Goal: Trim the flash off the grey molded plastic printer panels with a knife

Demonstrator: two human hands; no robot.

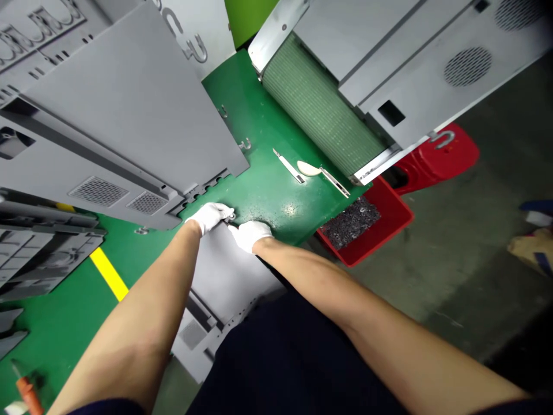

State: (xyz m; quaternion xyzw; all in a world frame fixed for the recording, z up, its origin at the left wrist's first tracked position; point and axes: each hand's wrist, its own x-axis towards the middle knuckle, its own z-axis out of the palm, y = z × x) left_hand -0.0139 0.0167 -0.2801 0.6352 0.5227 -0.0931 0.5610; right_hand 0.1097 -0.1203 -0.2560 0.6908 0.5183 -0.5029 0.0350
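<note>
A grey plastic panel lies close against my body, its far edge at my hands. My left hand, in a white glove, is closed in a pinch at that edge, by a small grey hook-shaped part. My right hand, also gloved, is closed around the panel's edge just to the right, with the fingertips close to the left hand's. Dark crumbs are scattered on the green table beyond the right hand. What sits between the fingertips is too small to make out.
A craft knife, a pale half-round piece and tweezers lie on the green table. Large grey panels stand at left. A conveyor belt is at upper right, above a red bin of scraps.
</note>
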